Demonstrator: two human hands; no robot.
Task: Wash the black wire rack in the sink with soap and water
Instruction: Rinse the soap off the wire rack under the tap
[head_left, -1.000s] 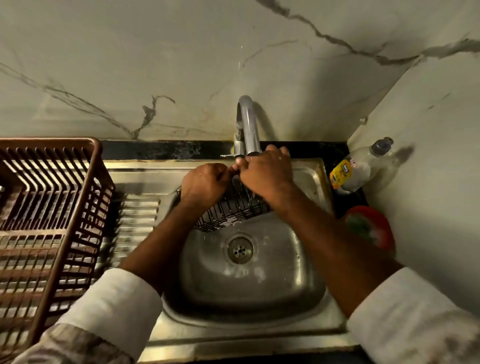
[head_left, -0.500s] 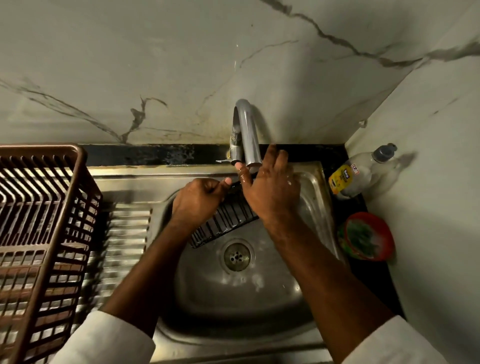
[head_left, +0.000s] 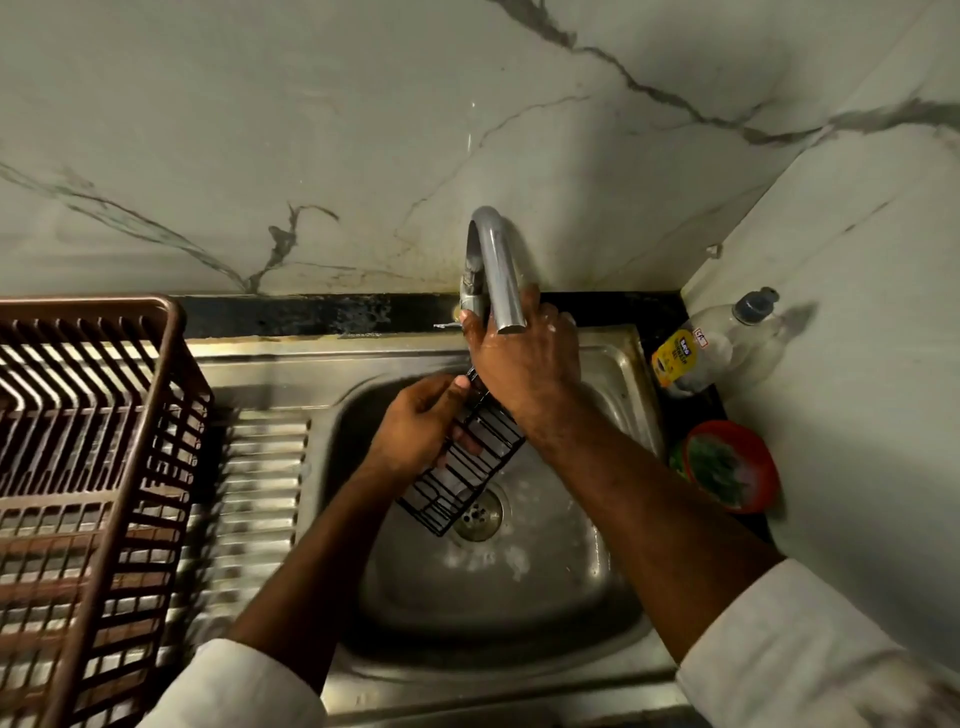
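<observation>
The black wire rack (head_left: 462, 478) hangs tilted over the steel sink (head_left: 493, 603), its low end above the drain. My left hand (head_left: 415, 431) grips the rack's upper left part. My right hand (head_left: 524, 364) is at the grey tap (head_left: 493, 249), thumb on one side of the tap's body and fingers round the other, partly behind the spout. The wrist covers the rack's top end. No stream of water shows under the spout. Patches of foam lie on the sink floor.
A clear soap bottle (head_left: 711, 343) with a yellow label leans in the right corner. In front of it sits a red bowl (head_left: 763, 483) holding a green scrubber. A brown plastic dish basket (head_left: 88, 467) stands on the ribbed drainboard (head_left: 260, 493) to the left.
My right hand left the rack and rose to the tap, closing round its body. My left hand swung the rack so it hangs steeper, low end toward the drain.
</observation>
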